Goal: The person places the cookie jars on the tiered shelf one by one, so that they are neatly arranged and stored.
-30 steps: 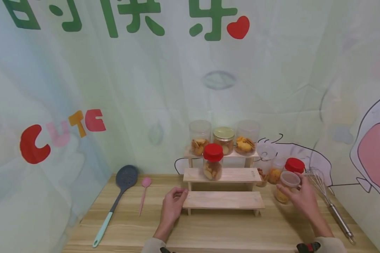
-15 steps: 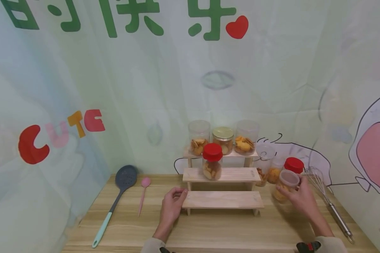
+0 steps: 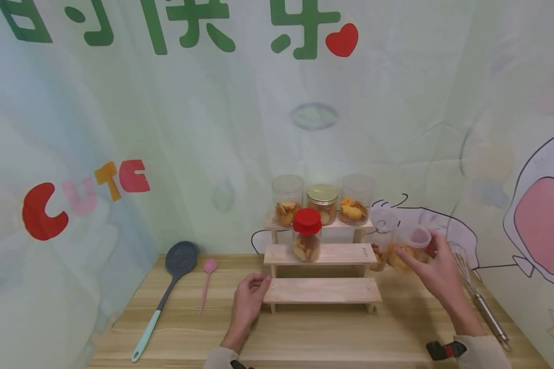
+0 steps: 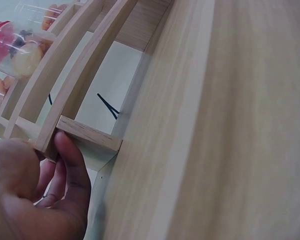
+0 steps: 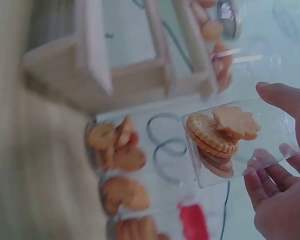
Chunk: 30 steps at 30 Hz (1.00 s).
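Note:
My right hand holds a clear jar of cookies by its upper part, raised above the table to the right of the three-tier wooden stand. The jar's base shows sandwich and flower-shaped cookies in the right wrist view. With thumb and fingers, my left hand pinches the left end of the stand's lowest shelf, which bears nothing. On the middle shelf stands a red-lidded jar. The top shelf bears a clear jar, a gold-lidded jar and another clear jar.
More cookie jars stand on the table right of the stand, partly hidden by the held jar and hand. A whisk lies at the far right. A skimmer and a pink spoon lie on the left. A printed curtain hangs behind.
My right hand has lifted the clear jar off the table, up and slightly away from me, and the jar has tilted. My left hand keeps its grip on the stand.

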### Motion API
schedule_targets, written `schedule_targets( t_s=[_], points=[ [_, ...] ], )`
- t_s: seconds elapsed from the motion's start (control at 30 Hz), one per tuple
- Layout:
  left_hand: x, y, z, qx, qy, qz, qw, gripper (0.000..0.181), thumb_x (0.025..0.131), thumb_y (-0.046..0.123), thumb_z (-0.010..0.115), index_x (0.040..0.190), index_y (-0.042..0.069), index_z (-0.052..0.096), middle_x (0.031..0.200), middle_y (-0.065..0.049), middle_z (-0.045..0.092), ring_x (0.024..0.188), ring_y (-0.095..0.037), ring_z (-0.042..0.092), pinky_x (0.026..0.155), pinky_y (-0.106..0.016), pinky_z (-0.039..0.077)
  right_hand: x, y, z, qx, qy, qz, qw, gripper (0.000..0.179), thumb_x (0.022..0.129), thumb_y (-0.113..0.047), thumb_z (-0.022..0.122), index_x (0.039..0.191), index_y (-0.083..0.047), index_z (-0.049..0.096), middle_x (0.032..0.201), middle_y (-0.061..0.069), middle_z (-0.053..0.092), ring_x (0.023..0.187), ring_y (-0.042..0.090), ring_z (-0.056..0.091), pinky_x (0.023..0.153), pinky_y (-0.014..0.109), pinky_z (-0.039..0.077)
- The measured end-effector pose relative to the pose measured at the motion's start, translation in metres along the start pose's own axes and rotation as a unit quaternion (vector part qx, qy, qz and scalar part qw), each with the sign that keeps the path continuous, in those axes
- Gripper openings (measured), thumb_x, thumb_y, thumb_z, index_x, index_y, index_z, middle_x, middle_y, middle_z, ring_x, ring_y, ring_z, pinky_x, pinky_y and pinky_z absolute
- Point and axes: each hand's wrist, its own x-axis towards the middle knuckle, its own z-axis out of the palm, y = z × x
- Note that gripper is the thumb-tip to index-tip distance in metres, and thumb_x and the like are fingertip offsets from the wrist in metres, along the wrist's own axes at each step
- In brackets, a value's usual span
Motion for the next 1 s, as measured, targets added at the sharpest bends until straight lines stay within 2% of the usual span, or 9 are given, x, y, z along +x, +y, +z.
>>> schedule_targets(
  t_s=[0.13, 0.2, 0.3, 0.43, 0.6, 0.83, 1.0],
  points=[
    [0.0, 0.0, 0.0, 0.0, -0.005, -0.005, 1.0, 0.027, 0.106, 0.035, 0.072, 0.113, 0.009, 0.076, 0.109, -0.007, 0.079, 0.106, -0.02, 0.073, 0.084, -0.028, 0.057, 0.003, -0.02, 0.008, 0.011, -0.022, -0.021, 0.9995, 0.091, 0.095, -0.042, 0.085, 0.163, -0.007, 0.036, 0.151, 0.024, 0.057, 0.137, 0.046, 0.058, 0.112, 0.063, 0.051],
    [0.0, 0.001, 0.0, -0.003, -0.007, -0.008, 0.9999, 0.028, 0.106, 0.036, 0.072, 0.114, 0.009, 0.075, 0.109, -0.007, 0.079, 0.106, -0.02, 0.073, 0.083, -0.028, 0.057, 0.004, -0.029, 0.015, 0.032, -0.036, -0.034, 0.9983, 0.088, 0.095, -0.039, 0.086, 0.161, -0.008, 0.037, 0.151, 0.024, 0.056, 0.137, 0.048, 0.058, 0.111, 0.071, 0.049],
    [-0.001, 0.0, 0.001, -0.004, -0.008, -0.007, 0.9999, 0.03, 0.106, 0.037, 0.072, 0.114, 0.009, 0.075, 0.11, -0.008, 0.079, 0.106, -0.02, 0.073, 0.084, -0.029, 0.057, 0.005, -0.039, 0.03, 0.05, -0.053, -0.048, 0.9962, 0.085, 0.094, -0.036, 0.087, 0.16, -0.01, 0.04, 0.15, 0.023, 0.057, 0.136, 0.049, 0.057, 0.11, 0.073, 0.049],
    [0.0, 0.0, 0.0, -0.005, -0.009, -0.01, 0.9999, 0.029, 0.106, 0.036, 0.072, 0.115, 0.009, 0.075, 0.11, -0.008, 0.079, 0.106, -0.02, 0.073, 0.084, -0.029, 0.057, 0.008, -0.049, 0.052, 0.068, -0.07, -0.062, 0.9933, 0.081, 0.093, -0.034, 0.088, 0.156, -0.011, 0.044, 0.15, 0.02, 0.058, 0.137, 0.044, 0.056, 0.111, 0.071, 0.049],
    [0.001, -0.001, 0.001, -0.011, -0.006, -0.01, 0.9999, 0.029, 0.105, 0.036, 0.072, 0.115, 0.009, 0.075, 0.109, -0.008, 0.079, 0.105, -0.02, 0.073, 0.082, -0.024, 0.057, 0.01, -0.059, 0.078, 0.08, -0.099, -0.053, 0.9905, 0.08, 0.091, -0.037, 0.089, 0.154, -0.013, 0.045, 0.148, 0.017, 0.059, 0.136, 0.04, 0.056, 0.113, 0.069, 0.049],
    [0.0, -0.002, 0.001, -0.01, -0.006, -0.012, 0.9999, 0.03, 0.106, 0.037, 0.072, 0.115, 0.009, 0.075, 0.109, -0.007, 0.079, 0.106, -0.019, 0.073, 0.082, -0.025, 0.057, 0.012, -0.069, 0.106, 0.083, -0.1, -0.066, 0.9893, 0.079, 0.088, -0.036, 0.092, 0.15, -0.011, 0.05, 0.138, 0.015, 0.066, 0.127, 0.036, 0.062, 0.11, 0.059, 0.053],
    [-0.001, 0.0, 0.0, -0.014, -0.008, -0.007, 0.9998, 0.031, 0.106, 0.038, 0.072, 0.115, 0.009, 0.075, 0.109, -0.007, 0.08, 0.106, -0.019, 0.074, 0.084, -0.026, 0.058, 0.011, -0.077, 0.118, 0.098, -0.107, -0.073, 0.9868, 0.081, 0.086, -0.034, 0.094, 0.151, -0.014, 0.05, 0.14, 0.012, 0.066, 0.128, 0.034, 0.062, 0.111, 0.058, 0.053]
  ],
)
